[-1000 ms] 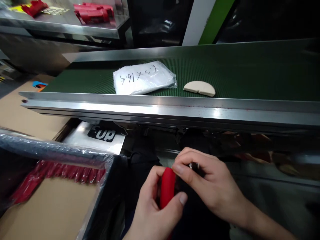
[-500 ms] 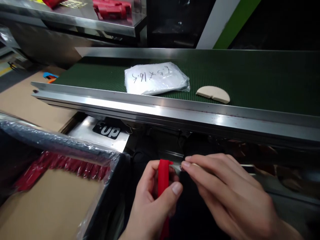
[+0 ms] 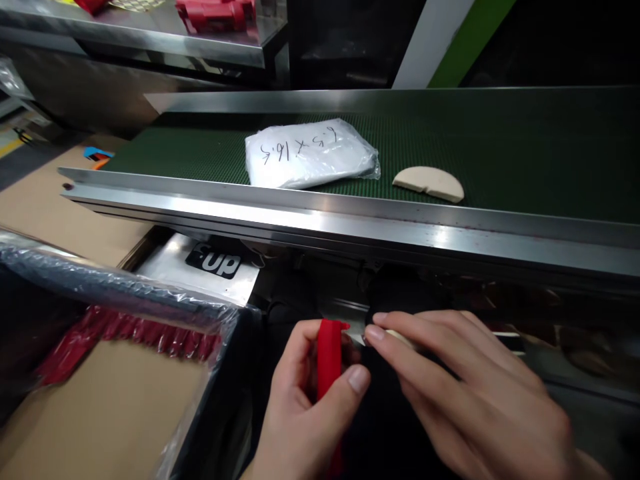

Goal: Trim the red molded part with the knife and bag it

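Observation:
Low in the middle of the head view, my left hand point(image 3: 310, 407) is wrapped round a long red part point(image 3: 329, 357) held upright, with a small red nub sticking out at its top right. To its right, my right hand point(image 3: 465, 393) pinches a small pale tool point(image 3: 400, 338) between thumb and fingers. A thin tip from that tool points at the top of the red part; whether they touch is unclear. Most of the tool is hidden by my fingers.
Ahead runs a green conveyor belt point(image 3: 200, 143) with a metal edge, bearing a marked plastic packet point(image 3: 310, 155) and a beige half-round piece point(image 3: 429, 183). At lower left, a plastic-lined bin point(image 3: 120, 273) holds wrapped red parts point(image 3: 150, 333) and cardboard.
The view has shifted slightly, so the belt and bin sit a little differently. Both hands keep their grips, with my right hand a touch further right.

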A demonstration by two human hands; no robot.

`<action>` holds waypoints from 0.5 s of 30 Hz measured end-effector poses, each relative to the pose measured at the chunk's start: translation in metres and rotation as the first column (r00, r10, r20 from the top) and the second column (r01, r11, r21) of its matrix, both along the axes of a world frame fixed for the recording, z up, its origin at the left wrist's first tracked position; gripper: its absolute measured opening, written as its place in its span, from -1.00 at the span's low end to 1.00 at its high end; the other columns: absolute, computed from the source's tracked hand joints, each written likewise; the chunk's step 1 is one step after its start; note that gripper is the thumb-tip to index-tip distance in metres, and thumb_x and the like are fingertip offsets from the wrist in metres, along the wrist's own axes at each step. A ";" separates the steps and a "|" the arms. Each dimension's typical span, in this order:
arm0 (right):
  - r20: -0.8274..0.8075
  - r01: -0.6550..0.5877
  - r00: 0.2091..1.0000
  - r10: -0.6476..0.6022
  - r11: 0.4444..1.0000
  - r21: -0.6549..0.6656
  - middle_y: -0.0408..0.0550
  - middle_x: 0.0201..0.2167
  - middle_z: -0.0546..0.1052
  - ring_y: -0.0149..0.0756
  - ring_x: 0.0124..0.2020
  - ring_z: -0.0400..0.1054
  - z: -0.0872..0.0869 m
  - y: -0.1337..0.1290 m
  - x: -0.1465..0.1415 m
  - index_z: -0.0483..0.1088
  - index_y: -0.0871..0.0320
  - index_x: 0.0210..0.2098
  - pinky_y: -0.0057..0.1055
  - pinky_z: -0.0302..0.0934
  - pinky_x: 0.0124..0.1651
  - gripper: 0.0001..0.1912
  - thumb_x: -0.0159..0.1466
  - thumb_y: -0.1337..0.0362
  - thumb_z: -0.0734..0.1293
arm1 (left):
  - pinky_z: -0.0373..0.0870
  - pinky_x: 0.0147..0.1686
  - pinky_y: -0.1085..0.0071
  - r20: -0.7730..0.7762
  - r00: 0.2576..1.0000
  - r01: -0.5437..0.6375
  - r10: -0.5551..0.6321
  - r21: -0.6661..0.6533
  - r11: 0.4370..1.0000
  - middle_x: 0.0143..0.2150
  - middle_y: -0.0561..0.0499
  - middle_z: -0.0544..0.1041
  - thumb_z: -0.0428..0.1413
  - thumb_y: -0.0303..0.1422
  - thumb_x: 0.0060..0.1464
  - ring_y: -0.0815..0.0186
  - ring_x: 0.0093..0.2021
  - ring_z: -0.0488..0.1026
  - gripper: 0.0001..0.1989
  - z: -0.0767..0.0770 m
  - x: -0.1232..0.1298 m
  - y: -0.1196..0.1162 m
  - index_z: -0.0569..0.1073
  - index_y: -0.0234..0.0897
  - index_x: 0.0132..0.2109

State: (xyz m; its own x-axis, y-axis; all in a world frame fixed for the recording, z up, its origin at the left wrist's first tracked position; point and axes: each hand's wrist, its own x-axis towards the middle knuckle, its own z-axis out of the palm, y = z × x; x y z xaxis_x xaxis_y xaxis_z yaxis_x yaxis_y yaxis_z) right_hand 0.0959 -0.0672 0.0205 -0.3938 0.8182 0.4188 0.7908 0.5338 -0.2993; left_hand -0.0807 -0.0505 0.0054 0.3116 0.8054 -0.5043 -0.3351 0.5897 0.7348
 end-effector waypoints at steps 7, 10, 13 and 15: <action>-0.002 0.002 1.000 -0.002 1.000 -0.022 0.14 -0.01 0.48 -0.13 -0.10 0.33 -0.005 0.000 0.002 0.41 0.28 0.10 -0.18 0.20 -0.14 -0.56 0.24 0.57 0.25 | 0.08 -0.62 0.56 0.001 0.999 0.036 -0.036 -0.048 0.998 -0.32 0.05 0.41 0.32 -0.23 0.01 0.54 -0.59 0.18 -0.67 0.001 0.000 -0.001 0.38 -0.21 -0.17; -0.027 -0.001 1.000 0.002 1.000 0.008 0.15 -0.03 0.49 -0.13 -0.12 0.35 -0.007 -0.001 0.002 0.43 0.30 0.08 -0.18 0.21 -0.16 -0.58 0.24 0.57 0.25 | 0.08 -0.63 0.59 0.046 0.997 0.067 -0.065 -0.047 0.997 -0.33 0.08 0.38 0.29 -0.25 0.03 0.56 -0.60 0.19 -0.69 0.001 0.002 0.002 0.35 -0.21 -0.17; -0.026 0.012 1.000 -0.011 0.999 0.039 0.15 -0.03 0.50 -0.10 -0.10 0.37 -0.009 0.002 0.004 0.42 0.27 0.08 -0.18 0.23 -0.16 -0.57 0.24 0.57 0.25 | 0.09 -0.65 0.61 0.094 0.992 0.093 -0.089 -0.039 0.995 -0.28 0.06 0.37 0.21 -0.32 0.11 0.59 -0.63 0.18 -0.77 0.001 0.003 0.003 0.33 -0.22 -0.13; 0.001 0.055 0.999 -0.055 0.998 0.043 0.11 -0.04 0.52 -0.12 -0.09 0.39 -0.011 0.006 0.010 0.41 0.23 0.10 -0.18 0.24 -0.14 -0.55 0.25 0.59 0.24 | 0.08 -0.66 0.62 0.136 0.984 0.120 -0.115 -0.033 0.992 -0.26 0.06 0.38 0.19 -0.33 0.14 0.60 -0.64 0.17 -0.80 0.003 0.002 0.001 0.33 -0.21 -0.14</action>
State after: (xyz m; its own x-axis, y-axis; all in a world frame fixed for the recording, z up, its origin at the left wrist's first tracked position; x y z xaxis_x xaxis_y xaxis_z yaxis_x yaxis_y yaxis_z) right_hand 0.1058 -0.0613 0.0095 -0.3499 0.8200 0.4530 0.8197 0.5021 -0.2757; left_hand -0.0790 -0.0493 0.0079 0.4695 0.7389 -0.4834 -0.3555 0.6593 0.6625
